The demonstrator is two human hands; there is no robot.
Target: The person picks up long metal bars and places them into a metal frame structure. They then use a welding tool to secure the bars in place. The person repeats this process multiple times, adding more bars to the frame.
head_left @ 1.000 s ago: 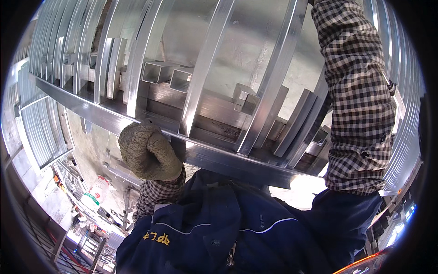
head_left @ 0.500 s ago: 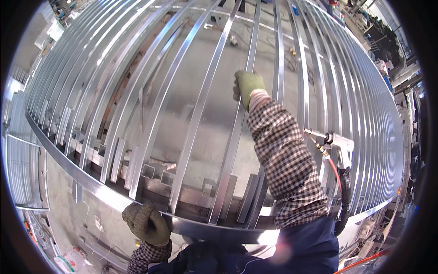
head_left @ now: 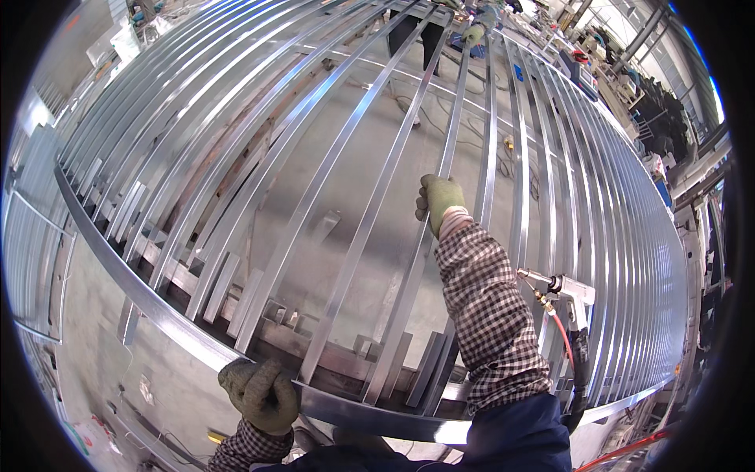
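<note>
Both my hands wear greenish work gloves, with checkered sleeves behind them. My left hand [head_left: 259, 396] is closed round the near edge rail [head_left: 185, 334] of a large frame of shiny metal. Farther out, my right hand [head_left: 440, 203] is wrapped round one long metal slat [head_left: 410, 277], which runs from the near rail toward the far side. Its fingertips curl over the slat's left edge. Many parallel metal slats [head_left: 346, 275] lie on either side. Right of my right forearm, a pistol-shaped air tool [head_left: 574, 293] rests on the slats.
A red hose [head_left: 561, 334] joins the air tool. Short upright metal pieces [head_left: 425, 370] stand along the near rail. At the far side are another person's dark trousers [head_left: 415, 39] and gloved hand [head_left: 473, 34]. More metal framing [head_left: 35, 236] stands at the left.
The view has shifted, bringing the other person's legs and gloved hand into sight at the far side. Both my hands keep their grips on the rail and the slat.
</note>
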